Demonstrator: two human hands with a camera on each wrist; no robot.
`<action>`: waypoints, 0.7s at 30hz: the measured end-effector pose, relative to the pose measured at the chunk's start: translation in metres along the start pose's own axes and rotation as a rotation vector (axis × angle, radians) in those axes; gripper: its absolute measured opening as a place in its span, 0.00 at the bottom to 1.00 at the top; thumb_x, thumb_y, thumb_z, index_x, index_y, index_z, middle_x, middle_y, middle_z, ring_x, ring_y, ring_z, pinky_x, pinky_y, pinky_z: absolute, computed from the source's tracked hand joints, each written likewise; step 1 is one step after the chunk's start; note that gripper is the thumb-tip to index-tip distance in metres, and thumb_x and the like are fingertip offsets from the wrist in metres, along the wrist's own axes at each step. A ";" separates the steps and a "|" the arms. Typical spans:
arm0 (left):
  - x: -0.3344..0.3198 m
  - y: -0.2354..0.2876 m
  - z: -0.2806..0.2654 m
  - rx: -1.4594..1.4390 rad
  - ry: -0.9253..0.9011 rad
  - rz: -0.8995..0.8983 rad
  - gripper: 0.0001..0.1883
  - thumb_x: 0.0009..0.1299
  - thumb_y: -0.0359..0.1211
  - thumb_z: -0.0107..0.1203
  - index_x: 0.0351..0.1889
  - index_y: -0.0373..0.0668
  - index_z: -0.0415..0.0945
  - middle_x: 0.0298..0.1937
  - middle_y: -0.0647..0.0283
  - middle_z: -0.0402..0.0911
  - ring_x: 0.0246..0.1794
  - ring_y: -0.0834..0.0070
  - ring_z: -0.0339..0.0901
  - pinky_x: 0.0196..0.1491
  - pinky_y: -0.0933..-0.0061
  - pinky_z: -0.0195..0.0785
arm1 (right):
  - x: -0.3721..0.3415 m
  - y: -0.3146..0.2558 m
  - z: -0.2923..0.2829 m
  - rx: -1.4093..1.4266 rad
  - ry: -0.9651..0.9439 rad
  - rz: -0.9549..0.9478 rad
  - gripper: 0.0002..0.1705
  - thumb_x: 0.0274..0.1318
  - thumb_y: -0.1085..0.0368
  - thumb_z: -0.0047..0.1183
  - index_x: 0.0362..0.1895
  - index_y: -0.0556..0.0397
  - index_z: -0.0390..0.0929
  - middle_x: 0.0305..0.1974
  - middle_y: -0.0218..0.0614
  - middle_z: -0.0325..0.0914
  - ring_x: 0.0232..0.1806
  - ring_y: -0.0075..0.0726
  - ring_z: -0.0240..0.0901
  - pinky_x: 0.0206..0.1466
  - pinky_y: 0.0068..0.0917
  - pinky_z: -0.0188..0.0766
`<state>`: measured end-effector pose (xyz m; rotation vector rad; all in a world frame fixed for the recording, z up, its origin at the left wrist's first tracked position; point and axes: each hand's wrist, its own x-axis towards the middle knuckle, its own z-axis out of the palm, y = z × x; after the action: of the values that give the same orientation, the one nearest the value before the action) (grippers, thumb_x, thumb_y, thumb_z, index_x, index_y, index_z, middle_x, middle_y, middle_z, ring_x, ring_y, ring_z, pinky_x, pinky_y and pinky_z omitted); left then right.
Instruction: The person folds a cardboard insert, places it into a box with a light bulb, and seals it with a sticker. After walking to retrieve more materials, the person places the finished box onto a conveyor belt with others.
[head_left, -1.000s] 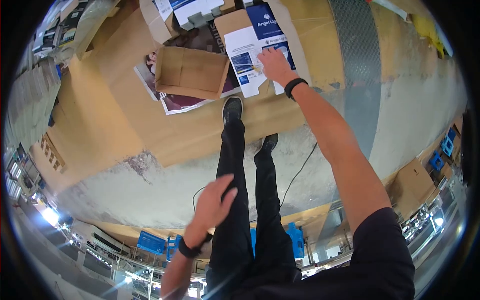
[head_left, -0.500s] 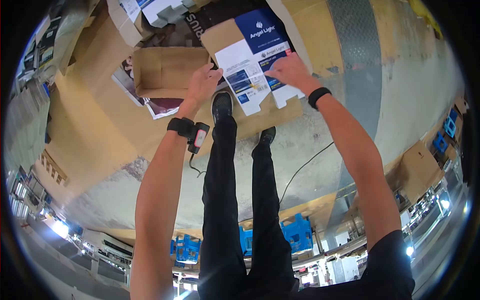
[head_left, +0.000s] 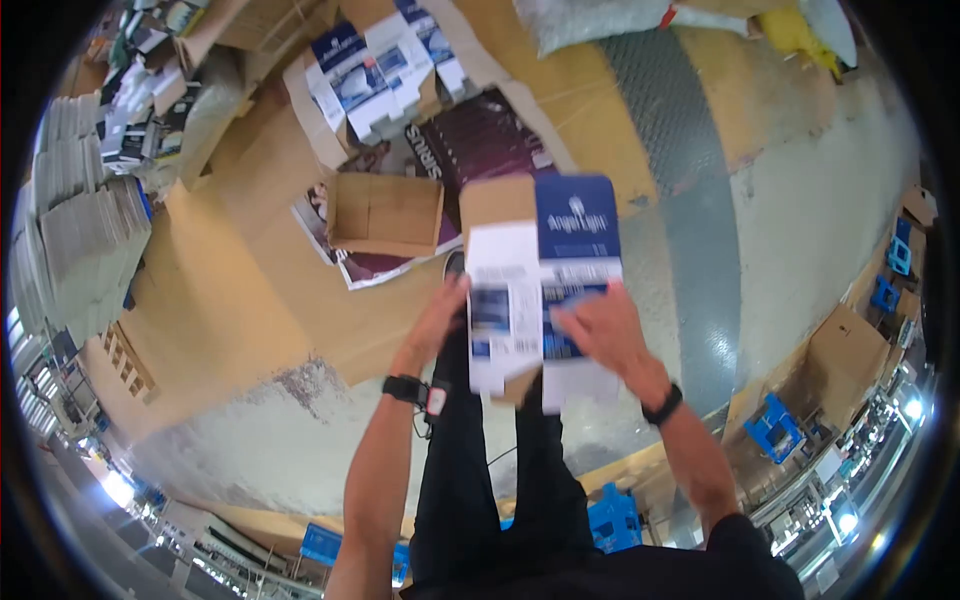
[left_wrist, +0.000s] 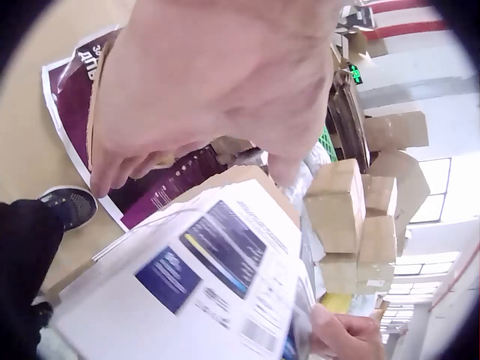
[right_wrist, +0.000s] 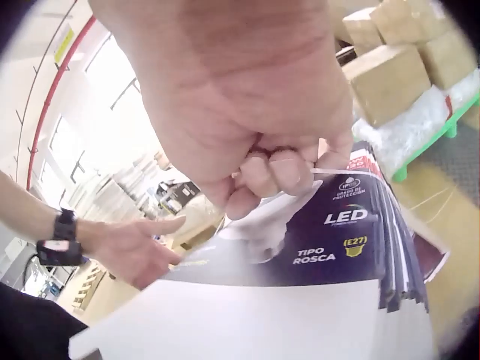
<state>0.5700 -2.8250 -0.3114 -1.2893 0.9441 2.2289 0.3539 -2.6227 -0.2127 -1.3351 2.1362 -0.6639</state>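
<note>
A bundle of flattened Angel Light lamp boxes (head_left: 500, 255), white and navy with a brown cardboard end, is up in front of the legs. My right hand (head_left: 612, 335) grips it by a thin white string (right_wrist: 352, 172), fingers curled, over the printed LED panel. In the right wrist view, stacked layers show along the bundle's edge. At the bundle's left edge is my left hand (head_left: 432, 325), and the right wrist view shows its fingers (right_wrist: 154, 251) extended and holding nothing.
An open brown cardboard tray (head_left: 385, 215) lies on purple printed sheets (head_left: 490, 140) on the floor. More flattened boxes (head_left: 385, 75) lie farther back. Tall stacks of flat sheets (head_left: 90, 250) stand at the left, and a blue crate (head_left: 773, 428) at the right.
The box bundle has come up off the floor toward the body with my right hand. My left hand rose to the boxes, then moved back beside the bundle's left edge.
</note>
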 end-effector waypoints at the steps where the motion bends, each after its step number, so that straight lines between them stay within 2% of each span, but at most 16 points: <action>1: 0.005 -0.020 0.016 -0.169 -0.159 0.036 0.49 0.72 0.63 0.52 0.80 0.39 0.49 0.77 0.57 0.61 0.75 0.64 0.60 0.73 0.54 0.55 | -0.021 -0.031 -0.034 -0.031 0.009 0.017 0.21 0.58 0.57 0.63 0.14 0.46 0.74 0.18 0.34 0.75 0.22 0.47 0.68 0.39 0.43 0.59; 2: -0.036 0.007 0.054 -0.249 -0.233 -0.017 0.39 0.76 0.58 0.51 0.75 0.40 0.61 0.70 0.59 0.72 0.68 0.68 0.70 0.70 0.63 0.62 | -0.045 -0.063 -0.070 -0.064 0.023 0.036 0.22 0.54 0.59 0.65 0.12 0.45 0.71 0.16 0.34 0.73 0.19 0.47 0.65 0.35 0.42 0.59; 3: -0.047 0.003 0.071 -0.360 -0.327 -0.074 0.32 0.78 0.55 0.50 0.69 0.40 0.68 0.64 0.61 0.78 0.60 0.72 0.77 0.66 0.67 0.68 | -0.065 -0.088 -0.094 -0.107 0.077 0.038 0.26 0.50 0.60 0.69 0.09 0.44 0.66 0.13 0.33 0.69 0.15 0.45 0.60 0.29 0.42 0.55; 6: -0.112 0.002 0.151 -0.330 -0.378 -0.087 0.37 0.80 0.58 0.43 0.72 0.36 0.64 0.68 0.56 0.75 0.63 0.68 0.77 0.67 0.65 0.69 | -0.127 -0.153 -0.170 -0.134 0.192 0.046 0.27 0.50 0.58 0.69 0.07 0.43 0.67 0.11 0.30 0.66 0.15 0.39 0.60 0.29 0.36 0.54; 8: -0.139 0.004 0.197 -0.257 -0.508 -0.065 0.39 0.79 0.61 0.40 0.74 0.37 0.62 0.68 0.53 0.74 0.64 0.63 0.77 0.66 0.61 0.70 | -0.178 -0.180 -0.212 -0.288 0.158 -0.058 0.21 0.58 0.56 0.63 0.13 0.42 0.74 0.12 0.28 0.68 0.16 0.37 0.63 0.31 0.38 0.54; 9: -0.148 0.004 0.227 -0.219 -0.515 0.035 0.39 0.79 0.61 0.40 0.73 0.38 0.62 0.67 0.53 0.75 0.63 0.62 0.77 0.65 0.60 0.71 | -0.207 -0.188 -0.229 -0.344 0.268 0.010 0.21 0.58 0.56 0.63 0.13 0.42 0.74 0.12 0.28 0.68 0.16 0.37 0.63 0.31 0.38 0.54; 11: -0.139 -0.001 0.257 -0.186 -0.554 0.182 0.37 0.79 0.60 0.39 0.73 0.40 0.63 0.66 0.55 0.76 0.62 0.60 0.77 0.64 0.58 0.72 | -0.245 -0.205 -0.241 -0.306 0.228 -0.126 0.15 0.59 0.59 0.60 0.20 0.47 0.75 0.16 0.29 0.71 0.19 0.34 0.69 0.33 0.36 0.57; 12: -0.136 -0.010 0.283 -0.187 -0.578 0.235 0.36 0.80 0.60 0.39 0.73 0.41 0.64 0.66 0.56 0.76 0.62 0.60 0.77 0.65 0.57 0.71 | -0.272 -0.217 -0.247 -0.345 0.321 -0.058 0.15 0.59 0.59 0.60 0.20 0.47 0.75 0.16 0.29 0.71 0.19 0.34 0.69 0.33 0.36 0.57; 13: -0.173 -0.008 0.333 -0.157 -0.658 0.357 0.34 0.80 0.58 0.39 0.72 0.42 0.64 0.67 0.58 0.75 0.63 0.58 0.75 0.66 0.53 0.68 | -0.298 -0.226 -0.260 -0.352 0.269 -0.080 0.12 0.59 0.60 0.57 0.24 0.48 0.75 0.18 0.30 0.72 0.19 0.34 0.70 0.34 0.36 0.58; 14: -0.177 -0.022 0.378 -0.095 -0.743 0.346 0.34 0.80 0.58 0.39 0.72 0.42 0.64 0.67 0.58 0.75 0.63 0.58 0.75 0.66 0.53 0.68 | -0.332 -0.234 -0.278 -0.364 0.206 -0.102 0.08 0.58 0.62 0.55 0.28 0.50 0.76 0.19 0.31 0.73 0.20 0.35 0.72 0.35 0.37 0.58; 15: -0.186 -0.041 0.409 -0.031 -0.824 0.314 0.34 0.80 0.58 0.38 0.72 0.42 0.64 0.67 0.58 0.75 0.63 0.58 0.75 0.66 0.53 0.68 | -0.373 -0.247 -0.289 -0.393 0.275 -0.042 0.08 0.58 0.62 0.55 0.28 0.50 0.76 0.19 0.31 0.73 0.20 0.35 0.72 0.35 0.37 0.58; 17: -0.176 -0.058 0.464 0.043 -0.993 0.263 0.34 0.80 0.58 0.38 0.72 0.42 0.64 0.67 0.57 0.75 0.63 0.58 0.75 0.67 0.53 0.68 | -0.430 -0.255 -0.312 -0.667 0.407 -0.124 0.07 0.55 0.62 0.54 0.30 0.51 0.76 0.19 0.32 0.74 0.21 0.36 0.73 0.39 0.37 0.60; 18: -0.172 -0.088 0.483 0.077 -1.075 0.208 0.34 0.80 0.58 0.38 0.72 0.42 0.64 0.67 0.57 0.75 0.63 0.58 0.75 0.67 0.52 0.68 | -0.469 -0.253 -0.317 -0.703 0.433 -0.048 0.07 0.55 0.62 0.54 0.30 0.51 0.76 0.19 0.32 0.74 0.21 0.36 0.73 0.39 0.37 0.60; 19: -0.166 -0.118 0.488 0.110 -1.160 0.121 0.34 0.80 0.58 0.38 0.73 0.42 0.64 0.67 0.57 0.75 0.64 0.58 0.75 0.67 0.52 0.68 | -0.508 -0.257 -0.320 -0.664 0.451 0.040 0.06 0.54 0.63 0.55 0.30 0.51 0.76 0.19 0.33 0.75 0.23 0.37 0.74 0.41 0.37 0.61; 20: -0.170 -0.137 0.556 0.143 -1.241 0.017 0.34 0.80 0.58 0.38 0.73 0.42 0.64 0.67 0.57 0.75 0.64 0.58 0.75 0.67 0.52 0.68 | -0.546 -0.255 -0.322 -0.615 0.471 0.137 0.06 0.53 0.63 0.56 0.31 0.51 0.76 0.20 0.33 0.75 0.24 0.39 0.75 0.43 0.37 0.62; 21: -0.156 -0.179 0.550 0.183 -1.314 -0.088 0.34 0.80 0.58 0.38 0.73 0.42 0.64 0.67 0.57 0.75 0.64 0.58 0.75 0.67 0.52 0.68 | -0.572 -0.234 -0.322 -0.433 0.563 0.205 0.04 0.52 0.65 0.56 0.31 0.50 0.76 0.20 0.33 0.76 0.25 0.41 0.75 0.45 0.39 0.62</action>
<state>0.4293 -2.3050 -0.0485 0.3144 0.4822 2.1697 0.5050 -2.1519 0.2782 -1.2019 2.9593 -0.5562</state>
